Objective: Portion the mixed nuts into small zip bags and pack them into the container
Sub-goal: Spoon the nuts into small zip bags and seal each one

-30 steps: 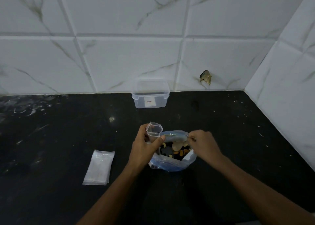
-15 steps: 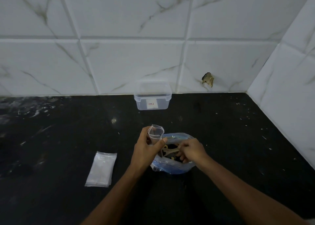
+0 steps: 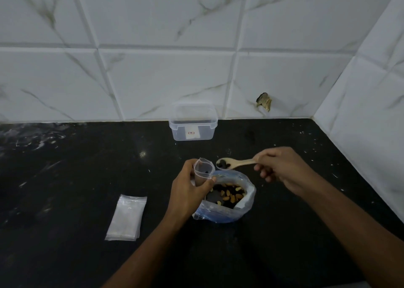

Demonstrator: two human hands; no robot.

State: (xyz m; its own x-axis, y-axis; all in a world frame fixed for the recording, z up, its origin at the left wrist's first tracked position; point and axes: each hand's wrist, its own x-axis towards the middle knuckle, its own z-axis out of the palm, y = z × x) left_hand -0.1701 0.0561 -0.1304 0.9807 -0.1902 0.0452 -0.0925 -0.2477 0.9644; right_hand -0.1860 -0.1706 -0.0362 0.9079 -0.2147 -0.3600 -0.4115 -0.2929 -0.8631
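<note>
My left hand (image 3: 189, 189) grips a small clear zip bag (image 3: 203, 170), mouth held open and upright, just left of the big plastic bag of mixed nuts (image 3: 227, 198) on the black counter. My right hand (image 3: 282, 167) holds a pale wooden spoon (image 3: 232, 163) by its handle. The spoon's bowl carries a few dark pieces and hovers right beside the small bag's mouth, above the big bag. A clear lidless container (image 3: 193, 124) stands at the back against the wall.
A flat stack of spare zip bags (image 3: 126, 217) lies on the counter to the left. White marble tiles wall the back and the right side, with a chipped hole (image 3: 264, 101) in the back wall.
My right hand has come up out of the big nut bag with the loaded spoon and now holds it level beside the small bag's mouth. The left hand stays put.
</note>
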